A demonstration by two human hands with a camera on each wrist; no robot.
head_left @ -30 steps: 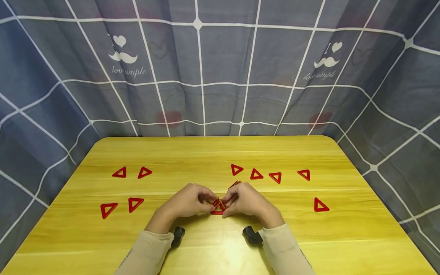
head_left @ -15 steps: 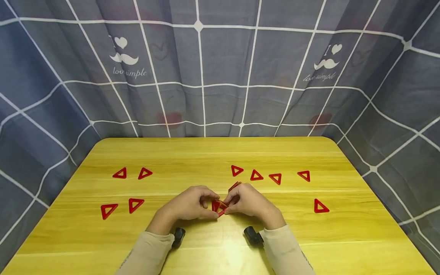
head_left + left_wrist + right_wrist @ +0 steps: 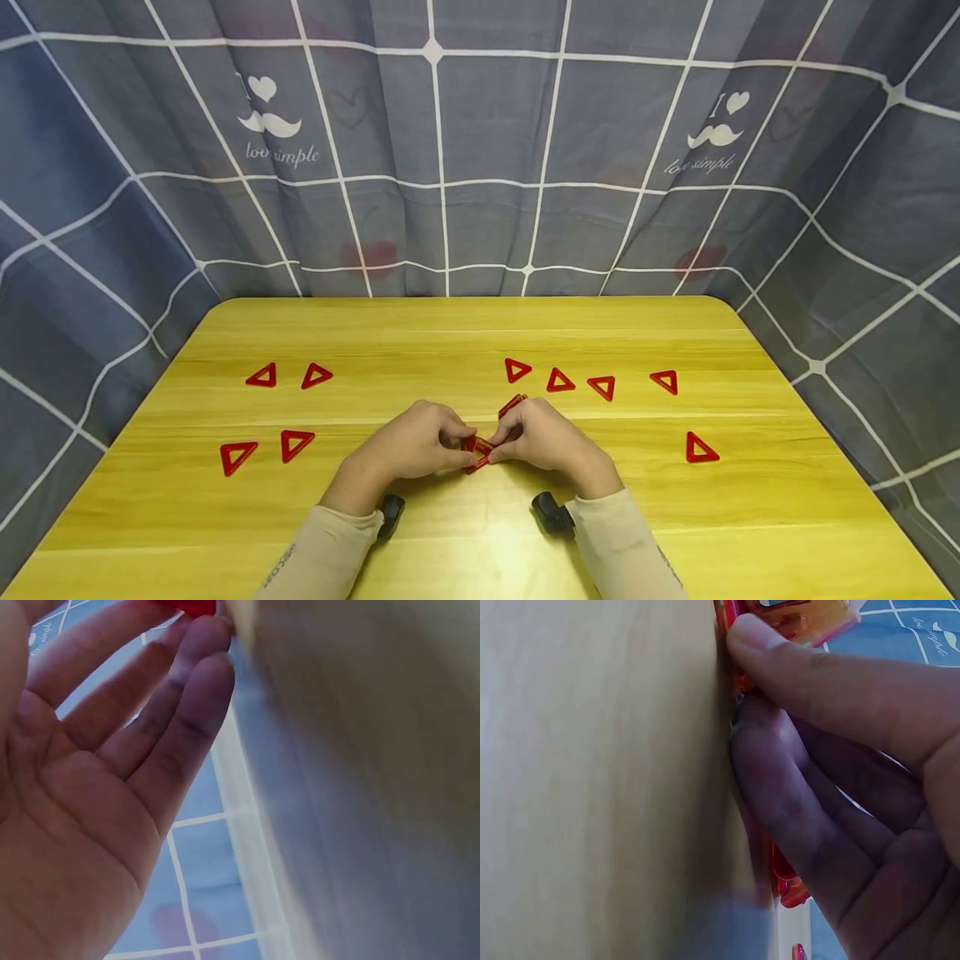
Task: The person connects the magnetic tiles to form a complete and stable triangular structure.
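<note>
Between my two hands, at the table's middle, is a small built shape of red see-through triangle tiles point(image 3: 475, 467). My left hand point(image 3: 420, 442) pinches its left side with thumb and fingers. From the right, my right hand point(image 3: 551, 442) pinches it between thumb and fingertips. In the right wrist view, the thumb lies on the red edge of the shape point(image 3: 802, 621). Only a bit of red point(image 3: 196, 606) shows at the fingertips in the left wrist view. Just behind my right hand, partly hidden by it, stands another red piece point(image 3: 512, 406).
Flat red triangle tiles lie on the yellow wooden table point(image 3: 480, 533): several at the left, such as one triangle point(image 3: 237, 457), and several at the right, such as another triangle point(image 3: 701, 448). A blue-grey checked curtain point(image 3: 480, 125) hangs around the table's back and sides.
The shape has turned between my hands; its front edge, level a second ago, now slants up to the right. My left fingers and thumb have shifted on it. The loose triangles stay put.
</note>
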